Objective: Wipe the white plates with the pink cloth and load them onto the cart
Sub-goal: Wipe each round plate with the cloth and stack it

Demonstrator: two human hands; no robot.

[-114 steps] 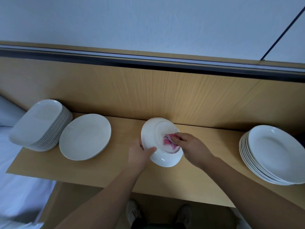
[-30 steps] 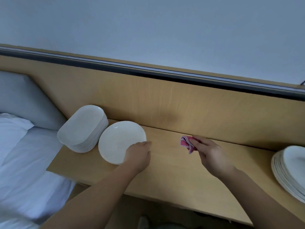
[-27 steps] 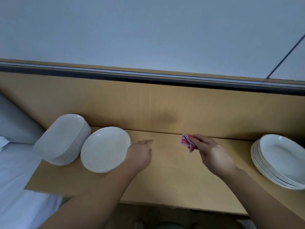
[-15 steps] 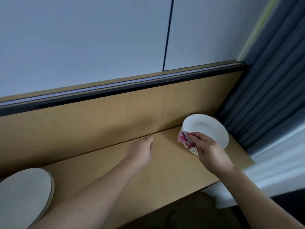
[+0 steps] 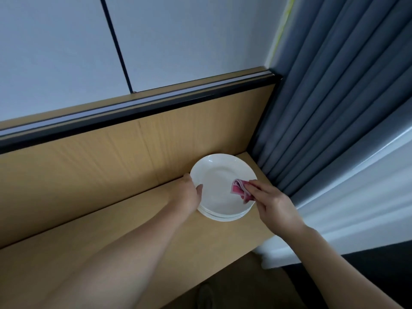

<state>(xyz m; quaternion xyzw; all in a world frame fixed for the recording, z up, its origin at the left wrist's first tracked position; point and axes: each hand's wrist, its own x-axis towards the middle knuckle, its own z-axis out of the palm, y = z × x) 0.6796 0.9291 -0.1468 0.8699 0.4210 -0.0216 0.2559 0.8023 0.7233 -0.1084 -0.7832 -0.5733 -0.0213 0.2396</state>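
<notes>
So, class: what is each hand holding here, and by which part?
The right hand pinches the folded pink cloth by its right side; the left hand grips the top plate at its left rim.

Dim, flat indoor light, brightest band showing on the white curtain (image 5: 356, 186) at the right, faint sheen glinting on the top plate (image 5: 218, 175), soft shadow lying beneath it, wall (image 5: 66, 52) lines bending toward the edges, left forearm (image 5: 124, 259) blurring at the bottom.

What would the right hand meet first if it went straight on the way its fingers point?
Probably the topmost round white plate: the right hand points across its bowl, with the folded pink cloth pinched at its fingertips leading. Whether the cloth already touches the plate is unclear from this view.
</notes>
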